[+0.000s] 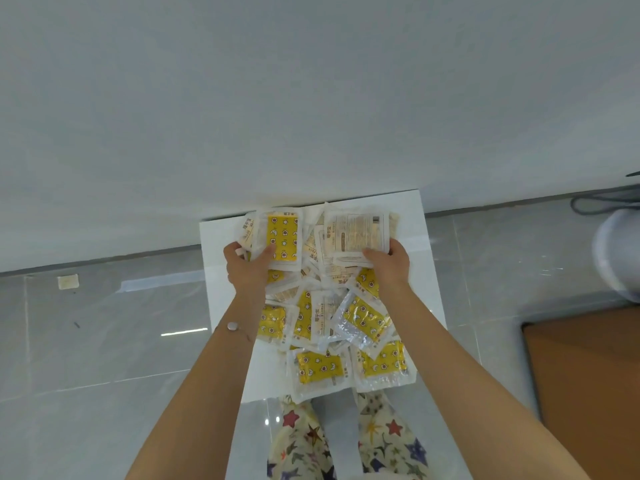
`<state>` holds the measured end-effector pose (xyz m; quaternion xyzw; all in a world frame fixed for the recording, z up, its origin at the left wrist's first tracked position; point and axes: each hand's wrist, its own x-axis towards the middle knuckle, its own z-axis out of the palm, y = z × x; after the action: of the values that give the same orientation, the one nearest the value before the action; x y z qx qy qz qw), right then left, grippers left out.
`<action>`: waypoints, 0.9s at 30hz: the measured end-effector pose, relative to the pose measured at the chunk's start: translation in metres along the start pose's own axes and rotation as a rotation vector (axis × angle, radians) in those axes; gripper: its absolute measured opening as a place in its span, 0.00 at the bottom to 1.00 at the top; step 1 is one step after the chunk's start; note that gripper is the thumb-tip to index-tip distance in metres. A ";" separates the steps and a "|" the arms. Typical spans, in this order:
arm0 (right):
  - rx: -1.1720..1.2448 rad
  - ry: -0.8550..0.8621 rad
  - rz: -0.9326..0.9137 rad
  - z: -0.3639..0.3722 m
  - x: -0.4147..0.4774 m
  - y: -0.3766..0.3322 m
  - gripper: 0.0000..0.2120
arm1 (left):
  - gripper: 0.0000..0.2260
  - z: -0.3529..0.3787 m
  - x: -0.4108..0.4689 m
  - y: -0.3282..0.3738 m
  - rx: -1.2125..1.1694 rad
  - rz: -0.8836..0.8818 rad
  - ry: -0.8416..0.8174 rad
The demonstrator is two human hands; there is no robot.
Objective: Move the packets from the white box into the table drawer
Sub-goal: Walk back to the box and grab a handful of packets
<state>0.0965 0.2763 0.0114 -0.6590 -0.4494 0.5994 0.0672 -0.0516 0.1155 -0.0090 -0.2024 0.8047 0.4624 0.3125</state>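
Observation:
The white table drawer (427, 258) stands pulled out from under the white table top (311, 98) and holds several clear packets with yellow star-patterned inserts (320, 367). My left hand (247, 268) grips a stack of packets with a yellow one (282, 237) on top, at the drawer's far left. My right hand (389, 263) holds another stack whose top packet shows its printed back (356, 232), at the far right. Both stacks are over the drawer's back end. The white box is out of view.
A grey tiled floor (104, 341) lies on both sides of the drawer. A brown panel (588, 368) lies at the right, with a white round object (620, 254) and a dark cable (602, 202) beyond it. My patterned trouser legs (304, 445) are under the drawer's near end.

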 end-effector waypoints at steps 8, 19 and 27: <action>0.182 -0.140 0.014 -0.015 -0.012 0.004 0.15 | 0.22 -0.006 -0.026 0.001 0.080 0.206 0.026; 0.079 -0.292 -0.010 -0.054 -0.085 -0.022 0.18 | 0.20 -0.072 -0.102 0.017 -0.169 0.254 -0.011; 0.076 -0.405 -0.070 -0.090 -0.186 -0.069 0.20 | 0.24 -0.146 -0.214 0.040 -0.287 0.225 -0.099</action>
<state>0.1605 0.2320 0.2144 -0.5059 -0.4534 0.7335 0.0211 0.0326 0.0160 0.2188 -0.1307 0.7316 0.6139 0.2660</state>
